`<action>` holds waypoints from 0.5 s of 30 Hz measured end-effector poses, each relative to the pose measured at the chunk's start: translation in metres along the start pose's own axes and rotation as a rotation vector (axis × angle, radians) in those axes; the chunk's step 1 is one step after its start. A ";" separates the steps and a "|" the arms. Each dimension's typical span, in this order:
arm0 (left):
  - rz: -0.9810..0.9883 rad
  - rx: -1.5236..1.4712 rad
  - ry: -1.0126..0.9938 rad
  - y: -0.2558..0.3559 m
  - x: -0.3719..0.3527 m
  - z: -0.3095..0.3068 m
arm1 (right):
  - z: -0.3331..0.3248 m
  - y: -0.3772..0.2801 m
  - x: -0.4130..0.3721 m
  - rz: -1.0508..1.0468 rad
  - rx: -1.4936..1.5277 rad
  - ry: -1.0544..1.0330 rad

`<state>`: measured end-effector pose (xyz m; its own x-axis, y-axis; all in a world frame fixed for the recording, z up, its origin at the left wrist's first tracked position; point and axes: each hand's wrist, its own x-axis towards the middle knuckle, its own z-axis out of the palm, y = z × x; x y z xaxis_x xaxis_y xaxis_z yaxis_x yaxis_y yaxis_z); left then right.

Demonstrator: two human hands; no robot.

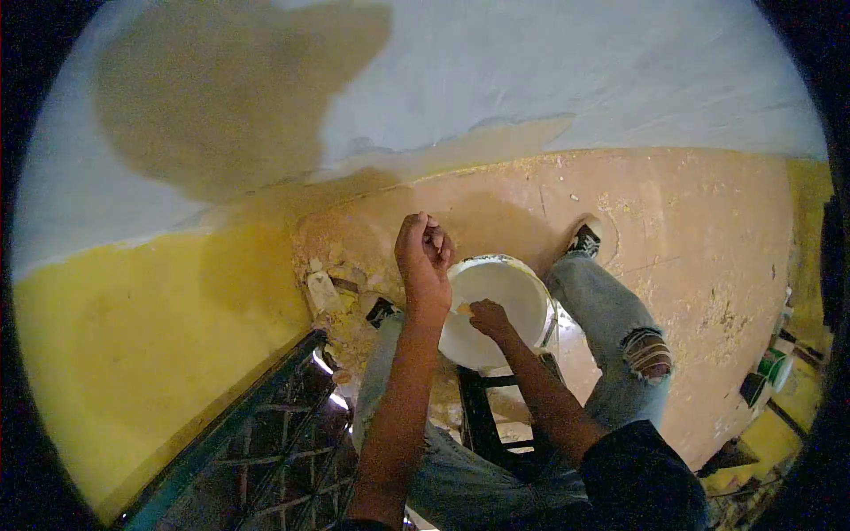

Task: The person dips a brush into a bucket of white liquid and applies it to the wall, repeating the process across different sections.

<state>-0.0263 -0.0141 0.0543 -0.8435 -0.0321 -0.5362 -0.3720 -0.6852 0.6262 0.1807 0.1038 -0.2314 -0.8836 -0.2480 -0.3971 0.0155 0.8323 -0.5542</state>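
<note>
A round bucket (528, 273) with a white, smeared rim stands between my legs, with pale whitish material inside. My right hand (490, 319) is closed over the bucket's opening, gripping a small yellowish object (464, 309); too little of it shows to name its kind. Raised beside the bucket's left rim, my left hand (423, 246) has its fingers curled in towards the palm. Whether anything lies inside those fingers is hidden. Under and in front of the bucket, part of a dark stool or frame (475, 403) shows.
A wall (567, 71), grey-white above and yellow lower left, runs along the far side. The tan floor (708, 257) carries crumbs and flakes. A dark metal lattice (283, 442) stands at lower left. A green-and-white container (776, 368) lies at right. My shoe (584, 239) is near the wall.
</note>
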 end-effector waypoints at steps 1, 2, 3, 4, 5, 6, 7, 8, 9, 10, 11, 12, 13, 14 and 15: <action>-0.003 0.010 0.005 -0.001 0.000 0.000 | -0.011 -0.005 0.002 -0.001 0.002 -0.004; -0.004 0.010 0.008 -0.003 0.003 -0.002 | -0.025 -0.008 0.006 0.064 -0.033 -0.108; 0.032 0.004 0.015 -0.005 0.008 -0.004 | -0.027 -0.005 0.006 0.133 -0.067 -0.211; 0.062 0.001 0.018 -0.008 0.010 -0.007 | -0.026 -0.004 0.002 0.142 -0.063 -0.212; 0.056 0.001 0.014 -0.009 0.010 -0.009 | -0.028 -0.004 0.000 0.148 -0.031 -0.222; 0.018 -0.019 0.003 -0.007 0.010 -0.008 | -0.023 0.003 -0.001 0.150 -0.001 -0.228; -0.019 -0.040 -0.009 -0.006 0.010 -0.006 | -0.010 0.014 -0.001 0.153 -0.005 -0.221; -0.020 -0.042 -0.016 -0.007 0.011 -0.005 | 0.013 0.029 -0.002 -0.017 0.075 -0.158; 0.008 -0.035 -0.004 -0.010 0.013 -0.004 | 0.033 0.042 -0.003 -0.188 0.153 -0.097; 0.035 -0.028 0.011 -0.012 0.014 -0.004 | 0.048 0.053 -0.003 -0.187 0.152 -0.095; 0.034 -0.028 0.010 -0.011 0.012 -0.002 | 0.063 0.062 -0.004 -0.109 0.479 -0.108; 0.018 -0.001 0.011 -0.009 0.009 -0.001 | 0.071 0.065 -0.007 -0.026 0.807 -0.119; 0.004 0.025 0.013 -0.009 0.007 -0.002 | 0.057 0.054 -0.005 -0.026 0.809 -0.121; 0.004 0.026 0.018 -0.011 0.008 -0.004 | 0.027 0.035 -0.003 0.303 0.929 -0.292; 0.029 0.004 0.032 -0.013 0.009 -0.004 | 0.023 0.032 -0.003 0.639 1.029 -0.465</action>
<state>-0.0281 -0.0088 0.0391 -0.8413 -0.0753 -0.5353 -0.3491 -0.6804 0.6443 0.1947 0.1197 -0.2649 -0.3454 -0.2708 -0.8985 0.9050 0.1572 -0.3953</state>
